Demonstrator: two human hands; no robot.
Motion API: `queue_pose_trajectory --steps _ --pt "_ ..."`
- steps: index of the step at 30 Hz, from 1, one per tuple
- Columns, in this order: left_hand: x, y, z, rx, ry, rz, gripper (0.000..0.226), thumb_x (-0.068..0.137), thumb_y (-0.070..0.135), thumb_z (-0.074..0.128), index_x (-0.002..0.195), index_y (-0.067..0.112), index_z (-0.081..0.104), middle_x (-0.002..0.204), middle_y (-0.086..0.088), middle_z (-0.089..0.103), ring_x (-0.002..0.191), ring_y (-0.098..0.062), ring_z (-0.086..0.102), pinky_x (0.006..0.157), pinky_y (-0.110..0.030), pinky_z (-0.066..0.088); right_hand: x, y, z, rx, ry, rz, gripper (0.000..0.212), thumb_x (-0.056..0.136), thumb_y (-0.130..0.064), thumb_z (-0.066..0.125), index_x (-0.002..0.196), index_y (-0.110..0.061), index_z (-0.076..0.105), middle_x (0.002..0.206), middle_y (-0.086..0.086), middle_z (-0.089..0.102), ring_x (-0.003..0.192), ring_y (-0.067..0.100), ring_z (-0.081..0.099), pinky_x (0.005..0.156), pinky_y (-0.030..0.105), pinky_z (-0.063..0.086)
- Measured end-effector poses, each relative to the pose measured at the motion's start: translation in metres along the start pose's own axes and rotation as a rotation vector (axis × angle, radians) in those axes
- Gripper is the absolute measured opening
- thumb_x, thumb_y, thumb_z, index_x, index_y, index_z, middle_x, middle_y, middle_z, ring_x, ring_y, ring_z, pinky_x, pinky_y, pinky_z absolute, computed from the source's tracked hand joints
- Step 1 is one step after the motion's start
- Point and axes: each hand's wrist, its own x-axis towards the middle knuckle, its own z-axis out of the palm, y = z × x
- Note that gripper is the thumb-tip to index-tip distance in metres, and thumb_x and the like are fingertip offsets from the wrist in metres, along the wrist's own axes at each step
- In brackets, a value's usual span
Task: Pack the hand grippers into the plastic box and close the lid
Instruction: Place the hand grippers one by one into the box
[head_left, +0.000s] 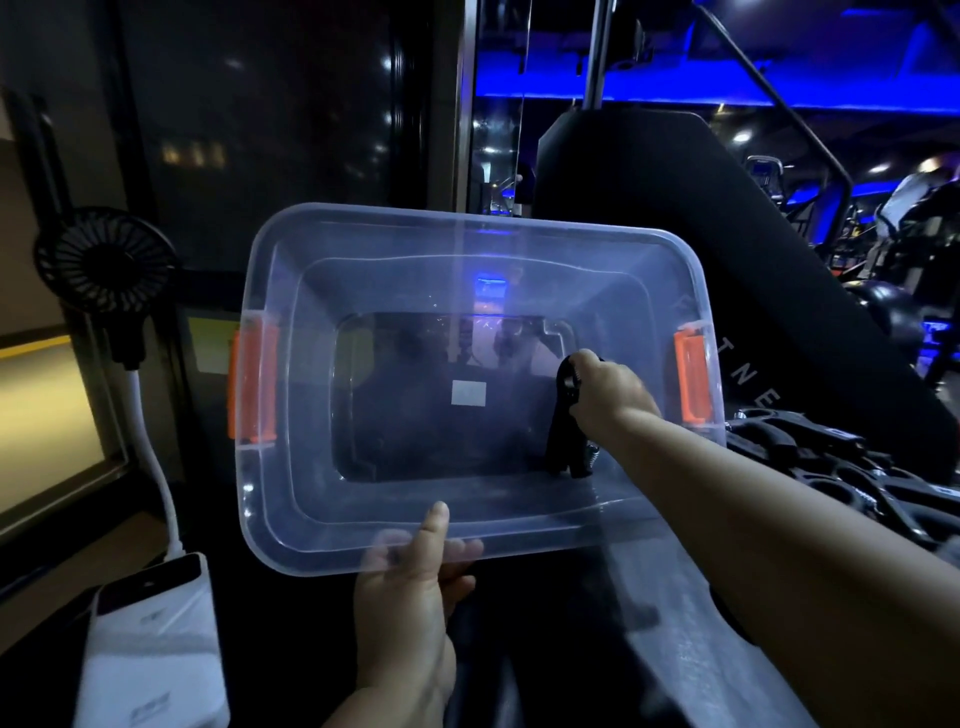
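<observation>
A clear plastic box with orange latches on both short sides is tilted toward me, open and lidless. My left hand grips its near rim, thumb inside the wall. My right hand reaches into the box at its right side and holds a black hand gripper by its top ring, the handles and spring pointing down to the box floor. Apart from it the box holds nothing. A pile of several more black hand grippers lies to the right, outside the box.
A small black fan on a white bendy neck stands at the left, plugged into a white power bank at the lower left. A large black padded gym machine rises behind the box. The lid cannot be made out.
</observation>
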Motion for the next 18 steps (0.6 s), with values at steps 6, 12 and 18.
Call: queue_pose_trajectory --steps 6,12,18 --pt "0.0 0.0 0.0 0.026 -0.002 0.018 0.023 0.084 0.027 0.067 0.082 0.012 0.051 0.055 -0.004 0.068 0.052 -0.008 0.067 0.054 -0.025 0.042 0.003 -0.001 -0.003 -0.116 0.081 -0.06 0.028 0.087 -0.014 0.057 0.115 -0.017 0.059 0.111 0.014 0.05 0.105 0.039 0.054 0.082 0.038 0.045" --pt "0.0 0.0 0.0 0.028 -0.005 0.031 0.022 0.084 0.026 0.067 0.081 0.012 0.05 0.054 -0.004 0.068 0.053 -0.008 0.067 0.054 -0.026 0.042 0.006 0.004 0.003 -0.213 0.13 -0.102 0.025 0.086 -0.014 0.059 0.11 -0.016 0.063 0.109 0.011 0.051 0.109 0.034 0.049 0.083 0.037 0.046" --pt "0.0 0.0 0.001 0.02 0.0 0.02 0.023 0.083 0.026 0.067 0.079 0.012 0.05 0.055 -0.006 0.068 0.051 -0.008 0.066 0.053 -0.025 0.041 0.009 0.006 0.009 -0.466 0.25 -0.231 0.027 0.08 -0.026 0.058 0.106 -0.023 0.065 0.113 0.002 0.054 0.115 0.027 0.04 0.092 0.037 0.032"
